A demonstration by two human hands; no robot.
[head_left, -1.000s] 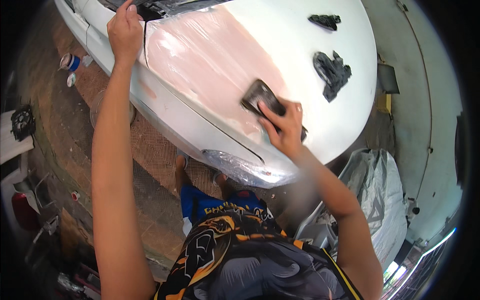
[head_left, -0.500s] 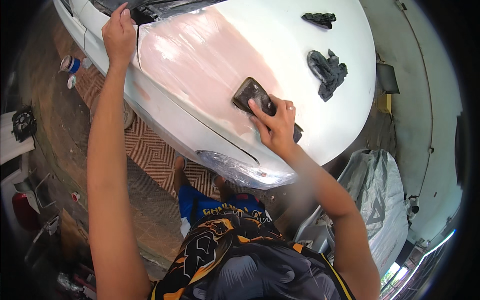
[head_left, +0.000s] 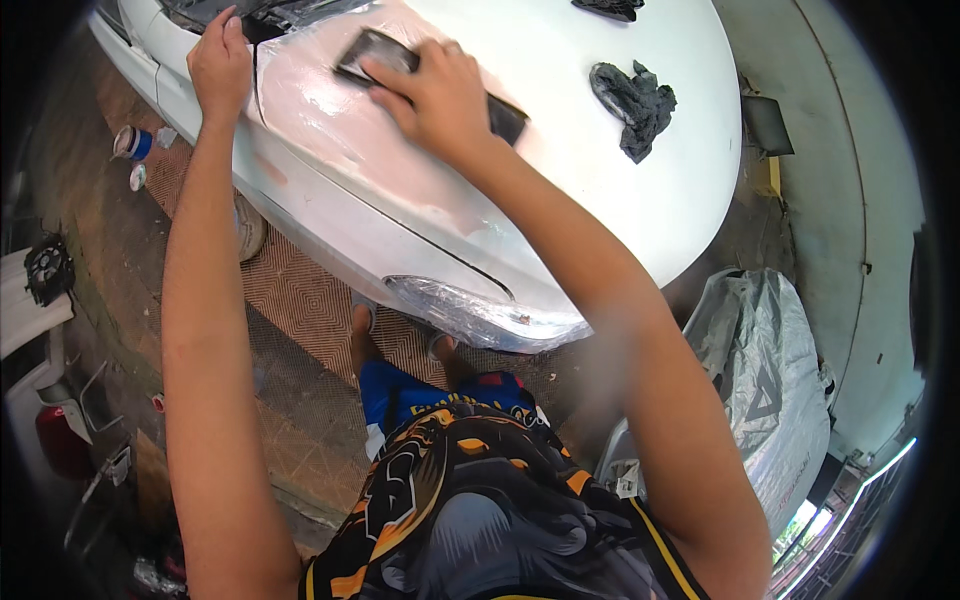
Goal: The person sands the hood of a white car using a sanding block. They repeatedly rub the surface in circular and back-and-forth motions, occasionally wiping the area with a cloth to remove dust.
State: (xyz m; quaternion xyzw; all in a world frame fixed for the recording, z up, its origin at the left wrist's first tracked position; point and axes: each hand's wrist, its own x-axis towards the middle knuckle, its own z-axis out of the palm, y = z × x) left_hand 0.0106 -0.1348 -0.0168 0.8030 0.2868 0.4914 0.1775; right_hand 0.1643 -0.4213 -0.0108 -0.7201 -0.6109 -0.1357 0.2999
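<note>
A white car hood (head_left: 590, 190) fills the upper middle, with a broad pinkish sanded patch (head_left: 350, 140) on its near left part. My right hand (head_left: 430, 95) presses flat on a dark sanding block (head_left: 505, 115) lying on that patch, fingers spread over its top. My left hand (head_left: 220, 60) rests on the hood's upper left edge, next to a dark gap at the windshield, and holds nothing. A taped-over headlight (head_left: 480, 310) sits at the hood's front corner, just above my legs.
Two dark crumpled rags (head_left: 632, 100) (head_left: 612, 8) lie on the white hood to the right. A silver cover (head_left: 770, 390) is bunched at lower right. Small cans (head_left: 132, 145) stand on the brick floor at left, beside a wheel (head_left: 250, 225).
My right hand has slid the sanding block up and to the left across the pink patch, toward my left hand. The left hand stays on the hood's edge.
</note>
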